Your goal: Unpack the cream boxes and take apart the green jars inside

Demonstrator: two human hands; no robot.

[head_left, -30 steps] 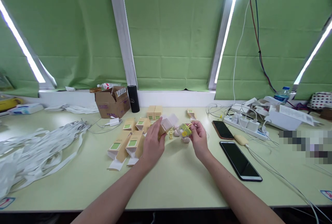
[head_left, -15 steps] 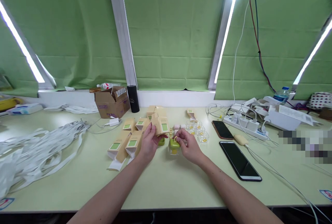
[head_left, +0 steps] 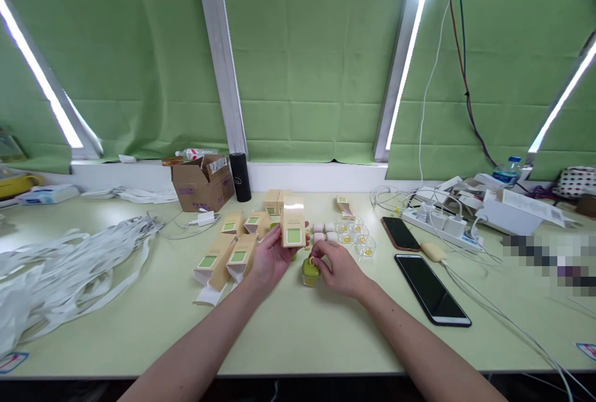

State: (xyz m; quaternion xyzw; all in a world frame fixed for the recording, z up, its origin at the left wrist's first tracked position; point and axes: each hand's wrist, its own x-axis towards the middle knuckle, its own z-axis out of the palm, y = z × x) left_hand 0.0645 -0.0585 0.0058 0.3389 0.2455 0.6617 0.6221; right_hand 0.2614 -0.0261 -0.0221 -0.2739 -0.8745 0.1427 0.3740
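My left hand (head_left: 272,257) is wrapped round an upright tan box (head_left: 293,223) with a green square on its front. My right hand (head_left: 339,265) pinches the loop on top of a small jar (head_left: 310,272) with a green lid and clear base, low over the table. Several tan boxes (head_left: 215,259) stand or lie to the left, some with white flaps open. Behind my right hand are pink-white cylinders (head_left: 325,228) and clear cups with yellow centres (head_left: 361,238). Another green item is partly hidden behind my left hand.
A phone (head_left: 432,289) and a smaller phone (head_left: 400,233) lie right, near a power strip (head_left: 442,228) and cables. White straps (head_left: 88,265) cover the left. A cardboard box (head_left: 202,185) and black cylinder (head_left: 239,177) stand at the back.
The tan box in my left hand has turned upright with its front facing me. My right hand and the green-lidded jar have moved slightly down and left.
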